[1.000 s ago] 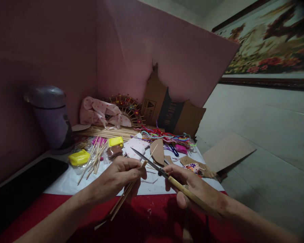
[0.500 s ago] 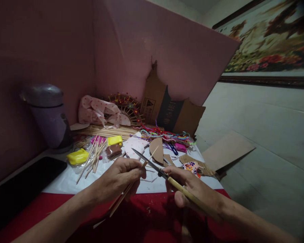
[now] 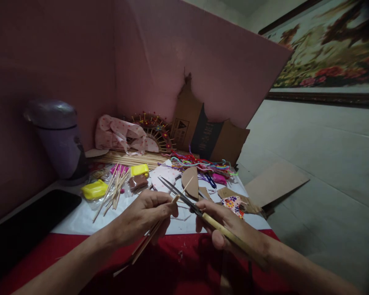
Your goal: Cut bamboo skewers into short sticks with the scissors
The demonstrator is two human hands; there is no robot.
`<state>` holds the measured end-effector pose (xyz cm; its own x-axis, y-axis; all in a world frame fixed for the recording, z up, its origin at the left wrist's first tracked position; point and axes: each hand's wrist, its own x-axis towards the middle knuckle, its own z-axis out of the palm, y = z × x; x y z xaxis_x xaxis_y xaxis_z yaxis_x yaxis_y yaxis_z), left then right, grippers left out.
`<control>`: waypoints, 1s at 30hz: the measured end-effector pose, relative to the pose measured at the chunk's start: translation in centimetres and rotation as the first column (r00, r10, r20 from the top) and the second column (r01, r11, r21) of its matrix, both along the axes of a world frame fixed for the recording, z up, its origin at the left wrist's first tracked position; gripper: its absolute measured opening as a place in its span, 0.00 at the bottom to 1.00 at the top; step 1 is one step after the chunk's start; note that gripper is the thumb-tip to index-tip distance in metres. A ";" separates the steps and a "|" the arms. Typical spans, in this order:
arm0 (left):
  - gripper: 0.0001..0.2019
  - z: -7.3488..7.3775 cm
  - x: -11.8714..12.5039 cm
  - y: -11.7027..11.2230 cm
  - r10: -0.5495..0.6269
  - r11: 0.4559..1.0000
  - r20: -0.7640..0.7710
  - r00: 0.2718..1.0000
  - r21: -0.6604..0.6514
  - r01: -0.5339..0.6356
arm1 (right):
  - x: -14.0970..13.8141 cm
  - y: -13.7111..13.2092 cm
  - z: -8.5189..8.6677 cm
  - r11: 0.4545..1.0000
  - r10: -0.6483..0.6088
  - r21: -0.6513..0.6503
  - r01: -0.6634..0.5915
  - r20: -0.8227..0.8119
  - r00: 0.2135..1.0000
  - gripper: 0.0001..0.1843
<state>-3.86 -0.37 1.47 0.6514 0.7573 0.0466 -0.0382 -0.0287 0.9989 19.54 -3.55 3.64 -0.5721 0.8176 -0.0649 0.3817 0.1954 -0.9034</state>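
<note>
My left hand [image 3: 143, 217] is closed around a small bundle of thin bamboo sticks [image 3: 147, 239], one stick poking up past my fingertips. My right hand [image 3: 230, 229] grips the scissors [image 3: 184, 198] by their yellow handle, blades pointing up-left and crossing the stick tip. Both hands hover above the front of a white sheet [image 3: 80, 219] laid over a red cloth [image 3: 178, 266].
On the sheet lie loose sticks [image 3: 112, 192], yellow boxes [image 3: 95, 189], a long stick bundle [image 3: 132, 159], coloured yarn [image 3: 203, 164], cardboard cut-outs [image 3: 190, 182] and a pink cloth [image 3: 119, 133]. A purple flask [image 3: 60, 139] stands left, a dark phone [image 3: 27, 223] near it. Cardboard [image 3: 203, 131] leans on the pink wall.
The scissors' blades have shifted slightly left and now show apart at the stick tip. My right hand moved a little left and down; my left hand barely moved.
</note>
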 end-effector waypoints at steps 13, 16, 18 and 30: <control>0.08 0.3 0.2 -0.1 0.024 1.000 0.008 1.000 0.003 -0.024 | -0.3 -0.2 0.7 0.999 -0.049 0.028 0.047 0.094 0.994 0.24; 0.08 0.3 0.1 -0.1 0.034 0.999 0.003 0.999 0.005 -0.034 | -0.3 -0.2 0.9 0.998 -0.046 0.054 0.041 0.101 0.994 0.25; 0.08 0.3 0.1 -0.1 0.032 0.999 0.003 0.999 0.010 -0.032 | -0.3 -0.1 1.0 0.996 -0.044 0.075 0.037 0.099 0.994 0.25; 0.08 0.4 0.3 -0.4 0.082 0.994 -0.051 0.995 0.080 -0.077 | -0.7 -0.3 1.2 0.995 -0.085 0.052 0.079 0.106 0.991 0.21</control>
<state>-3.52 -0.76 1.87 0.5925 0.8021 0.0743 0.0210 -0.1076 0.9940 18.87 -3.88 4.79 -0.4948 0.8651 -0.0823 0.4929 0.2015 -0.8464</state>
